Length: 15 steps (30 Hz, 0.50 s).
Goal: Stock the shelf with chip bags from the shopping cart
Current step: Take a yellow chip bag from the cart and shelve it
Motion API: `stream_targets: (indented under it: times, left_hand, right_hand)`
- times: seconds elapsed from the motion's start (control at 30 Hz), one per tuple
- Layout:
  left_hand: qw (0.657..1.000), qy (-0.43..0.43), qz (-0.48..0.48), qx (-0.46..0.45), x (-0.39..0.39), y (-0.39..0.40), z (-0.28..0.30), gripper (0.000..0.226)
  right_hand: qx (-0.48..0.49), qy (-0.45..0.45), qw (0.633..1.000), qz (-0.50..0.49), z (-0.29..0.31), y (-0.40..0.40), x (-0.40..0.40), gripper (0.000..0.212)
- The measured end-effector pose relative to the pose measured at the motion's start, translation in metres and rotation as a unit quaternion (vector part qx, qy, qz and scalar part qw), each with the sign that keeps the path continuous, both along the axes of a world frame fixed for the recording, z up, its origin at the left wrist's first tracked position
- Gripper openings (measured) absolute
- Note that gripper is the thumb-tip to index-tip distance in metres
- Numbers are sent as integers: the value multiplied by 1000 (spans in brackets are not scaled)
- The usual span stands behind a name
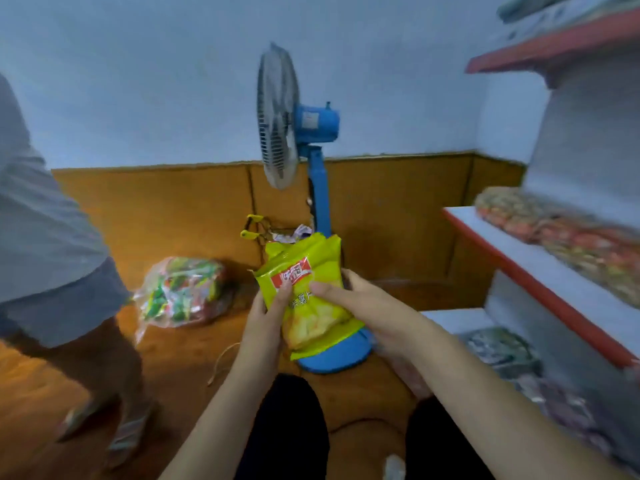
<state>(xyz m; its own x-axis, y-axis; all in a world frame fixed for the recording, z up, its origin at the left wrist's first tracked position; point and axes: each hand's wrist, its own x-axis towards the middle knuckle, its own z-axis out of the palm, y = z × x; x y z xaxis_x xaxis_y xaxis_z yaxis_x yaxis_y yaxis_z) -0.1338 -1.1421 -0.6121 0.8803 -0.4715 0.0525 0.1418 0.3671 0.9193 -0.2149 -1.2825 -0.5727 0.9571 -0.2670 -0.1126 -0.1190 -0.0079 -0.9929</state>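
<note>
Chip bag (304,292): yellow, one, held upright before me, in front of the fan (298,133).
Left hand (266,313): my fingers pinch its left edge.
Right hand (360,303): my fingers wrap its right side.
Handling: likely light, soft, crinkly, contents fragile; I should grip the edges, not squeeze the middle.
Shelf (519,258): at right, partly stocked.
Other counts: one sack (180,292) of packets on floor; one bystander (45,237).

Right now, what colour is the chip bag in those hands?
Yellow-green chip bag with a red label, seen in the head view.
</note>
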Motion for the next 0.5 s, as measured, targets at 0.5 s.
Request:
stream_targets:
  times: [0.5]
  left_hand:
    - [878, -197, -435, 38, -169, -237, 5, 40]
  right_hand:
    - [-27, -77, 869, -488, -11, -138, -238, 40]
